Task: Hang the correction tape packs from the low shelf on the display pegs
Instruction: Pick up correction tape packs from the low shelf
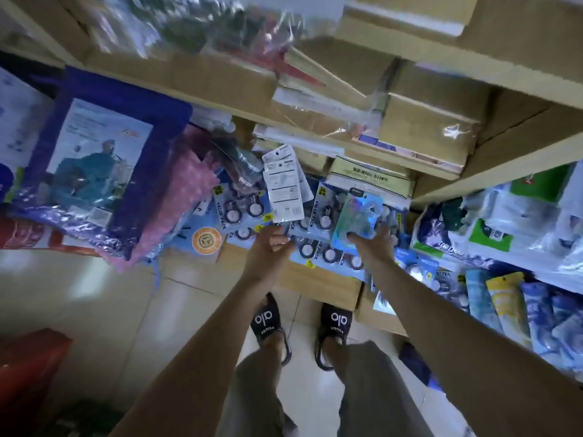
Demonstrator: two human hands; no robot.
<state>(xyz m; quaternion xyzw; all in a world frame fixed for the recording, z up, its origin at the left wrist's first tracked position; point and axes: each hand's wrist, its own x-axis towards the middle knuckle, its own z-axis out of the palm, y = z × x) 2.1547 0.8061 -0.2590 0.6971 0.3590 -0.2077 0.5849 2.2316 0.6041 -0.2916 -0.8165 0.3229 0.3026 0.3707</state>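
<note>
Head view: purple bag left of shelf packs.

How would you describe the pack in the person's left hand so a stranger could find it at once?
Start at the low shelf strewn with blue value packs, just above the person's feet. The left hand lifts one pack by its bottom edge. Unlike its blue neighbours, it shows a white printed back.

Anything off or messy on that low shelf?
Yes. The value packs lie in a loose, overlapping heap at mixed angles. Left hand holds one pack back side out; right hand holds a holographic pack tilted.
</note>
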